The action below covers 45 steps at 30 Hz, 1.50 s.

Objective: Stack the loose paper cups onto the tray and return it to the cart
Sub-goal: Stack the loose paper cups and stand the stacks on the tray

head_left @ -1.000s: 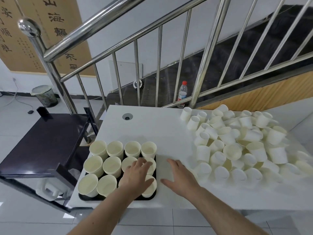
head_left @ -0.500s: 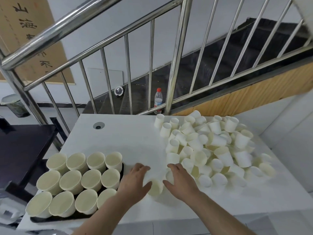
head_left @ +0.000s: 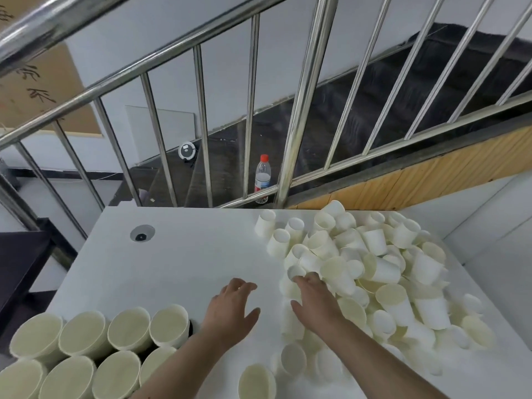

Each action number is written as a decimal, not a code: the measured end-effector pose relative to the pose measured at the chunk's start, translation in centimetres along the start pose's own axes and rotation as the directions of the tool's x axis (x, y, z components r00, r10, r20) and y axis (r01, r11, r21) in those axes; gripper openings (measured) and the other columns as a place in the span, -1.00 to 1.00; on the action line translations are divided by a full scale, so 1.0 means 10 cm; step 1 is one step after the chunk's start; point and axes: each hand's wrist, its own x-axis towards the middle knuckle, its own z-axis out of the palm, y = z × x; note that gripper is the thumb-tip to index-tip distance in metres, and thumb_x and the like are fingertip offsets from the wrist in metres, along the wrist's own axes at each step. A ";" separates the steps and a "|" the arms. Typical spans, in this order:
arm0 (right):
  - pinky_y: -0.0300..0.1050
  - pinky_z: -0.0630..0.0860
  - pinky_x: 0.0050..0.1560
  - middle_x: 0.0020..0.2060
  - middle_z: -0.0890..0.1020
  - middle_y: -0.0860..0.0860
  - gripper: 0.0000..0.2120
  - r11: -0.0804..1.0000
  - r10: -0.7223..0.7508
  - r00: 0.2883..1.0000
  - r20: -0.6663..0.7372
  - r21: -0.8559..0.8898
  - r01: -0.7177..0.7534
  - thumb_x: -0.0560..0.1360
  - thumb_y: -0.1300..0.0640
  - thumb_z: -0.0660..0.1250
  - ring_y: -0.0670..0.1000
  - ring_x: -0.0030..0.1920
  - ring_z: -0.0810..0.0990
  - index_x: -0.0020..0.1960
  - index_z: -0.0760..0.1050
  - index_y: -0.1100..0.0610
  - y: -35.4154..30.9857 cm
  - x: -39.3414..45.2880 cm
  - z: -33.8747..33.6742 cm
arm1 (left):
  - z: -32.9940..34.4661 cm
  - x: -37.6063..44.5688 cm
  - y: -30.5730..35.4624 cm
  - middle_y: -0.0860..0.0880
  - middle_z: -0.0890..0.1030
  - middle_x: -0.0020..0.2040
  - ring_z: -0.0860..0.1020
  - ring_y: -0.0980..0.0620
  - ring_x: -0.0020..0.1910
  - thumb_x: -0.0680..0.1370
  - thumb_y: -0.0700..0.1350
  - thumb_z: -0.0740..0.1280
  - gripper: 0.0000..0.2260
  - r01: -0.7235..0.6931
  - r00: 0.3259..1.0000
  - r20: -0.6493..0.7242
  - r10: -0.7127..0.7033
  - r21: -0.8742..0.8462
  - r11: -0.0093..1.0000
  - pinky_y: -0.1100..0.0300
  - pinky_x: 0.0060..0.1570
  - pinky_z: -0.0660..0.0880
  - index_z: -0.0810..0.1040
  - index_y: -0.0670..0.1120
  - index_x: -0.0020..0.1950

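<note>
- Dozens of loose paper cups (head_left: 371, 272) lie heaped on the right half of the white table (head_left: 187, 254), most tipped on their sides with their long axes pointing every which way.
- Your right hand (head_left: 312, 300) is the nearer one: its fingertips touch the pile's left edge, fingers reaching forward, closed on nothing that can be made out.
- Your left hand (head_left: 230, 306) hovers spread and empty over bare table, just left of the pile.
- The tray (head_left: 192, 331), almost hidden under upright cup stacks (head_left: 129, 335), sits at the near left, so each grabbed cup must travel leftward.
- One upright cup (head_left: 257, 383) stands near your right forearm, likely in the way.
- Beyond the far edge: a steel railing (head_left: 299, 116) and a water bottle (head_left: 262, 175).
</note>
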 end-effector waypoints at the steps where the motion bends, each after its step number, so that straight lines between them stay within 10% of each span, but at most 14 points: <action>1: -0.09 0.45 0.15 0.37 0.25 0.03 -0.54 1.000 0.011 1.000 0.004 -0.019 -0.011 0.58 0.04 0.24 0.08 0.30 0.37 0.45 0.24 0.02 0.01 0.06 -0.02 | -0.02 0.06 -0.01 0.10 0.36 0.33 0.43 0.09 0.26 0.55 0.09 0.24 -0.56 -0.006 1.000 -0.006 0.006 -0.002 1.000 0.22 0.18 0.40 0.31 0.08 0.42; 19: -0.11 0.37 0.23 0.34 0.31 0.07 -0.56 0.991 -0.049 0.988 0.144 -0.114 0.066 0.57 0.20 0.18 0.13 0.28 0.37 0.44 0.27 0.04 0.11 0.83 0.17 | 0.14 0.68 -0.12 0.11 0.34 0.33 0.41 0.09 0.27 0.55 0.08 0.23 -0.57 0.053 0.997 0.051 -0.052 -0.028 0.998 0.20 0.19 0.40 0.30 0.10 0.42; 25: -0.13 0.39 0.28 0.29 0.40 0.00 -0.54 0.968 -0.077 0.997 0.006 0.241 0.073 0.55 0.03 0.27 0.05 0.29 0.43 0.44 0.32 0.02 0.08 0.85 0.05 | 0.19 0.75 -0.09 0.10 0.35 0.34 0.44 0.10 0.25 0.48 0.13 0.36 -0.40 0.071 0.997 0.037 -0.067 -0.118 0.990 0.20 0.15 0.45 0.25 0.06 0.46; 29: -0.06 0.59 0.06 0.11 0.56 -0.05 -0.70 0.497 0.113 0.977 0.183 0.841 -0.215 0.54 0.05 0.29 -0.02 0.09 0.56 0.27 0.52 -0.01 -0.05 0.92 -0.13 | 0.16 0.80 -0.10 0.13 0.31 0.35 0.43 0.14 0.25 0.38 0.15 0.48 -0.23 0.114 0.992 -0.006 -0.124 -0.347 0.931 0.21 0.15 0.46 0.18 0.05 0.48; 34: -0.04 0.56 -0.19 -0.11 0.62 0.12 -0.78 0.047 0.077 0.879 0.471 0.878 -0.475 0.56 0.12 0.24 0.11 -0.19 0.61 0.11 0.60 0.11 -0.15 0.97 -0.19 | 0.07 0.86 -0.09 0.19 0.34 0.27 0.43 0.18 0.22 0.39 0.15 0.46 -0.28 0.112 0.987 -0.043 -0.153 -0.496 0.861 0.17 0.12 0.51 0.20 0.13 0.46; 36: -0.03 0.57 -0.18 -0.11 0.63 0.10 -0.79 0.107 0.069 0.889 0.453 0.883 -0.458 0.57 0.11 0.23 0.09 -0.17 0.63 0.08 0.61 0.10 -0.18 1.00 -0.15 | 0.05 0.87 -0.11 0.16 0.36 0.22 0.44 0.16 0.17 0.39 0.09 0.46 -0.31 0.120 0.984 -0.058 -0.170 -0.495 0.861 0.17 0.09 0.53 0.23 0.13 0.44; 39: -0.01 0.58 -0.01 -0.02 0.64 0.01 -0.85 0.477 0.134 0.967 0.218 0.841 -0.256 0.58 0.06 0.26 -0.01 -0.07 0.62 0.04 0.58 0.05 -0.13 1.08 -0.06 | -0.01 0.88 -0.16 0.10 0.34 0.26 0.40 0.08 0.20 0.41 0.02 0.43 -0.32 0.138 0.984 -0.067 -0.167 -0.316 0.939 0.22 0.10 0.45 0.20 0.10 0.47; 45: -0.13 0.43 0.19 0.21 0.49 0.01 -0.66 0.944 -0.032 0.987 -0.156 0.320 0.081 0.54 0.09 0.32 0.03 0.21 0.46 0.31 0.46 0.08 0.00 1.43 -0.06 | -0.04 0.89 -0.34 0.02 0.25 0.37 0.28 -0.04 0.32 0.46 -0.08 0.34 -0.31 0.156 0.979 0.110 -0.172 0.139 0.978 0.15 0.09 0.46 0.09 0.05 0.52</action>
